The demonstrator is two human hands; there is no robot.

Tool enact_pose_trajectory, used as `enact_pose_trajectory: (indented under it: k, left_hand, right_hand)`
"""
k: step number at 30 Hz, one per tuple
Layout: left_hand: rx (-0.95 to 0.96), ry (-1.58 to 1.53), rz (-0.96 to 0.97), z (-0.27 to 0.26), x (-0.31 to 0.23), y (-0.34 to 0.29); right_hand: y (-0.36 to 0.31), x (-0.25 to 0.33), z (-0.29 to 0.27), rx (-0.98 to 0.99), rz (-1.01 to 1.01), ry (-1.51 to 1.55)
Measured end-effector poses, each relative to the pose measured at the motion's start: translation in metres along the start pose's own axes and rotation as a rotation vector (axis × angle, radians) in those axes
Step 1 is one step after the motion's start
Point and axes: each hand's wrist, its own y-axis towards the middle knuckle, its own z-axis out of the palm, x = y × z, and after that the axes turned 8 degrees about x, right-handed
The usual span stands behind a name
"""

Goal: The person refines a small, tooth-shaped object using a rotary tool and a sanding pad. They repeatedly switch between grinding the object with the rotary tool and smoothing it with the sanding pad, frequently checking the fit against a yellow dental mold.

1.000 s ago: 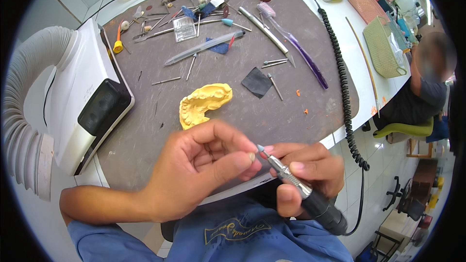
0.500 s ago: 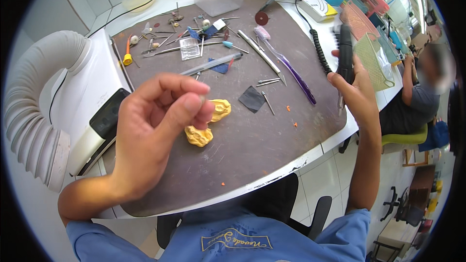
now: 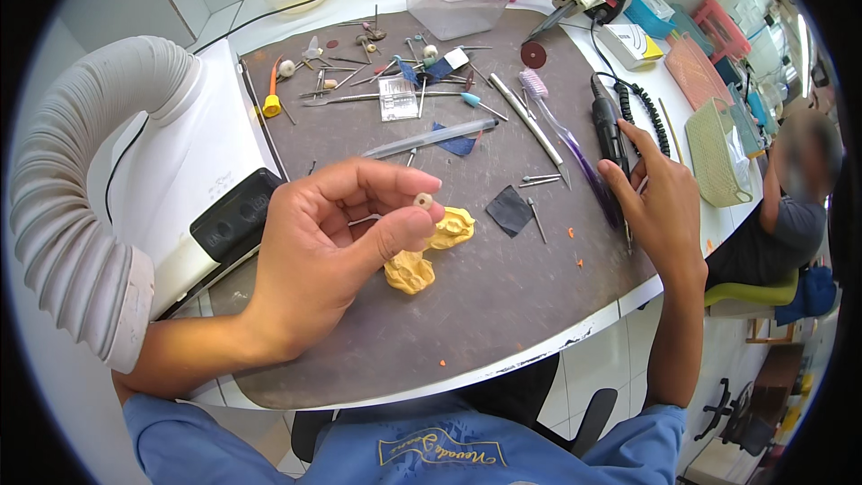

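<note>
While our left hand (image 3: pixel 332 251) pinches the small white ring (image 3: pixel 422 201) above the yellow dental cast (image 3: pixel 429 251), it could slip and drop; our right hand (image 3: pixel 660 202) rests spread beside the black handpiece (image 3: pixel 609 126).

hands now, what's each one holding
Left hand: closed, pinching a small pale ring-shaped bit.
Right hand: open, fingers beside the black handpiece.

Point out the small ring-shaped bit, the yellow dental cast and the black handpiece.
small ring-shaped bit (image 3: pixel 422 200), head view, on its pale face between the left fingertips.
yellow dental cast (image 3: pixel 409 271), head view, on its lower lobe.
black handpiece (image 3: pixel 608 126), head view, on its barrel's middle.
</note>
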Motion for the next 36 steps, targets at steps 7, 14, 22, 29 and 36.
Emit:
enact_pose_trajectory:
  k: [7, 14, 22, 29, 36]
  left_hand:
    - [0.057, -0.021, 0.072, 0.000, 0.005, -0.004]
    - [0.011, 0.238, 0.263, 0.000, 0.012, 0.000]
    - [0.046, 0.555, 0.356, -0.012, 0.015, 0.005]
    - [0.076, 0.596, 0.352, -0.015, 0.021, 0.009]
    - [0.109, 0.587, 0.301, -0.010, 0.024, 0.017]
  right_hand:
    - [-0.011, 0.042, -0.011, -0.064, -0.214, 0.223]
    - [-0.021, 0.090, -0.001, 0.053, -0.610, 0.392]
    - [-0.014, 0.094, 0.020, 0.012, -0.721, 0.406]
    - [-0.015, 0.090, 0.025, 0.028, -0.725, 0.428]
    - [-0.014, 0.088, 0.024, 0.057, -0.721, 0.456]
